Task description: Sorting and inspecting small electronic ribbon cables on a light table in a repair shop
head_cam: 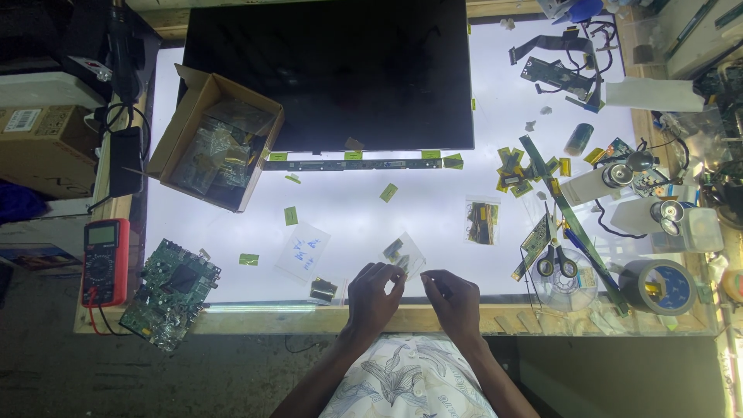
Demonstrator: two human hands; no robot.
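While the left hand [374, 292] pinches a small clear bag [403, 255] near the front edge of the lit table [433, 205], the right hand [453, 298] is curled, maybe holding a tiny dark bit. A slip could drop it among the green tags [388, 192].

Whatever the right hand [453, 298] pinches is too small to make out.

You're looking down at a glowing white backlit tabletop [433, 217] framed by a pale wooden rim [255, 319], with dark grey concrete floor [155, 371] beneath.
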